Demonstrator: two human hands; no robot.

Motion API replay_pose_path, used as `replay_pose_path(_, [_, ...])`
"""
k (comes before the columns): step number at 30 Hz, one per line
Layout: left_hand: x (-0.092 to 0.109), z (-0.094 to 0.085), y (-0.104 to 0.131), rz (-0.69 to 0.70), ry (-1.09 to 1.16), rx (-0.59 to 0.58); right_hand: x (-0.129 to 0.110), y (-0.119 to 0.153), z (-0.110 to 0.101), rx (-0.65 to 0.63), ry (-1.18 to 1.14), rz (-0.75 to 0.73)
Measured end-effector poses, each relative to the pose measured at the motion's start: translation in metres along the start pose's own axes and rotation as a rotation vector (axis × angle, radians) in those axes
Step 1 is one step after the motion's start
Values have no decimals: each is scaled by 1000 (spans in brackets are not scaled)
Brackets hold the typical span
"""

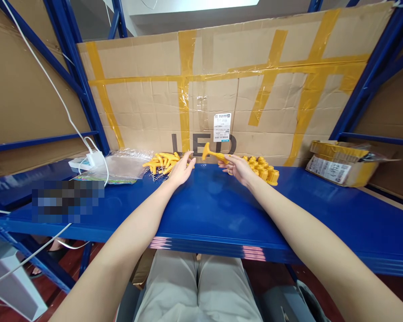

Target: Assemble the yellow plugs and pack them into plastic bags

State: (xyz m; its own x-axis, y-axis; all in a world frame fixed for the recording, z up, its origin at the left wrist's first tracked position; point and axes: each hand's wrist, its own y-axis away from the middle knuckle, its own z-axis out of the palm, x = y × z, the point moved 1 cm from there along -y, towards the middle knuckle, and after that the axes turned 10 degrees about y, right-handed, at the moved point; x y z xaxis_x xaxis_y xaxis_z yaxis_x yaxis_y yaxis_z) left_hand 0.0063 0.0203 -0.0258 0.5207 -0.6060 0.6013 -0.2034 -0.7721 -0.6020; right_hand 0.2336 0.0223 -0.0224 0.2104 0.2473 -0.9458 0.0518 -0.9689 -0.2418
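My right hand [237,169] grips a yellow T-shaped piece [211,153] by its stem, its wide end pointing left and up. Just behind and right of that hand stand several yellow cup-like parts [263,171] in a cluster on the blue shelf. My left hand [182,170] has its fingers apart and holds nothing; it is at the right edge of a pile of yellow handle-like pieces [161,162]. Thin shiny coils, perhaps screws or springs, lie at the front of that pile.
Clear plastic bags [129,163] and a white power strip [94,160] with cables lie on the left of the blue shelf [215,210], near a blurred dark patch. An open cardboard box [342,165] stands at the right. A large taped cardboard sheet [147,112] closes off the back.
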Motion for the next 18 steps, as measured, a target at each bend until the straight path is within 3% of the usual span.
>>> replay_pose_path(3, [-7,-1,-2,-19,-11,38,13,-8,-8,271,215,-96])
replay_pose_path(5, [-10,-1,-3,-28,-15,35,20,-10,-12,347,490,-184])
replay_pose_path(9, [-10,0,-2,-46,-12,-18,25,-6,-11,231,1048,-340])
replay_pose_path(12, [-8,0,-1,-48,-15,-39,26,-3,-5,113,1310,-329])
replay_pose_path(18, [-9,0,-1,-46,-9,-56,30,-5,1,65,1403,-229])
